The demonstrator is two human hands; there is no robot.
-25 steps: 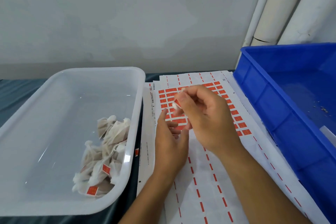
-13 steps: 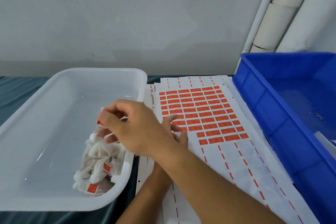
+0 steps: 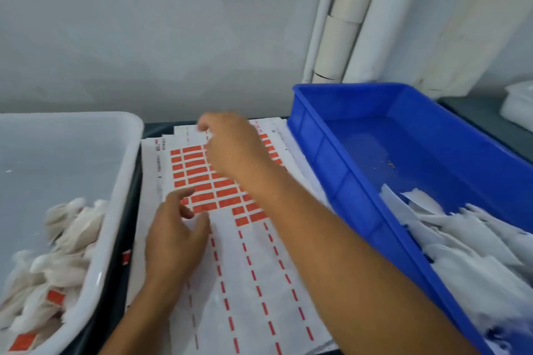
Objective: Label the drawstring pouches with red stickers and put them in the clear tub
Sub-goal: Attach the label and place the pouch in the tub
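Right hand: the right hand point(image 3: 230, 147) hovers over the far part of the sticker sheet point(image 3: 248, 274), fingers loosely bent; the picture is blurred by motion and I cannot tell whether anything is pinched between the fingertips.
Left hand: the left hand point(image 3: 173, 236) rests on the sheet near its left edge, fingers relaxed and spread, thumb out to the right, grasping nothing.
Red stickers: rows of red stickers point(image 3: 202, 184) fill the far half of the sheet, just beyond the left hand's fingertips and partly under the right hand; the near half is peeled backing with thin red dashes.
Sticker sheet: it tops a stack of like sheets in the middle of the worktop point(image 3: 487, 121), between the two tubs.
Clear tub: the clear tub point(image 3: 121, 181) stands at the worktop's left edge, its right wall just beside the sheets.
Labelled pouches: pale drawstring pouches point(image 3: 66, 242) lie heaped in the near right corner of the clear tub; two show red stickers.
Blue crate: a blue crate point(image 3: 326, 153) stands at the right of the sheets, touching or overlapping their right edge.
Unlabelled pouches: white pouches point(image 3: 473, 253) lie piled in the near end of the blue crate; the far end holds only a few crumbs.
Background: a grey wall and white pipes point(image 3: 349, 23) rise behind the crate.
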